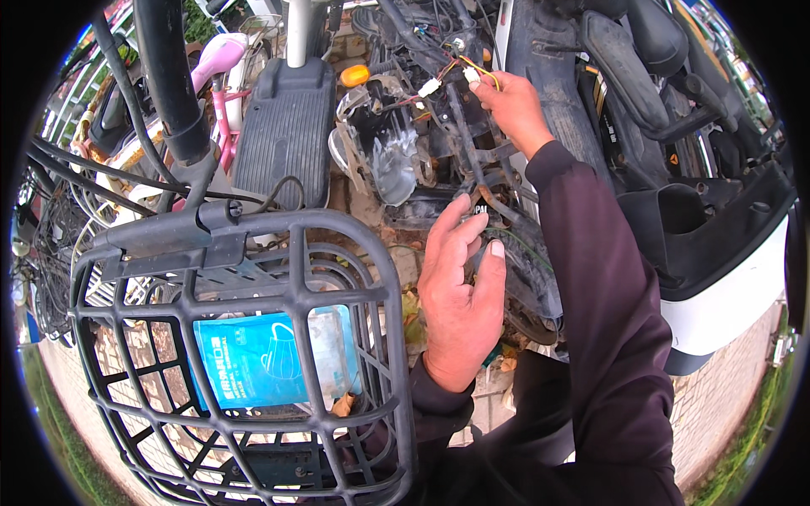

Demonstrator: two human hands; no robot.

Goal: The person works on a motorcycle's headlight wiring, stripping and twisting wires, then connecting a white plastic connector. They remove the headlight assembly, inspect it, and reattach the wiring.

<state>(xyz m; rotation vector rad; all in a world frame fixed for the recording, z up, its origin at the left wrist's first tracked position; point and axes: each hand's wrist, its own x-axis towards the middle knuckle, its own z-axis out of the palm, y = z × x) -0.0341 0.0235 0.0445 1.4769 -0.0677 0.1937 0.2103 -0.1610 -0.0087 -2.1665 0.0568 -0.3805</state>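
Between finger and thumb, my right hand (510,105) grips a small white connector (471,74) with red and yellow wires (481,67). Another white connector (429,88) dangles beside it over the exposed dark metal frame (460,131) of a partly stripped scooter. My left hand (460,295) is lower, near the frame, fingers loosely curved and apart with nothing visible in them. A cracked, dirty plastic part (392,152) and an orange reflector (354,75) lie left of the connectors.
A black basket (384,278) holding a blue packet (240,363) fills the lower left. A ridged footboard (278,143), a pink bicycle (221,59) and cables crowd the upper left. Black and white scooters (721,261) stand on the right. Brick paving (734,371) shows around them.
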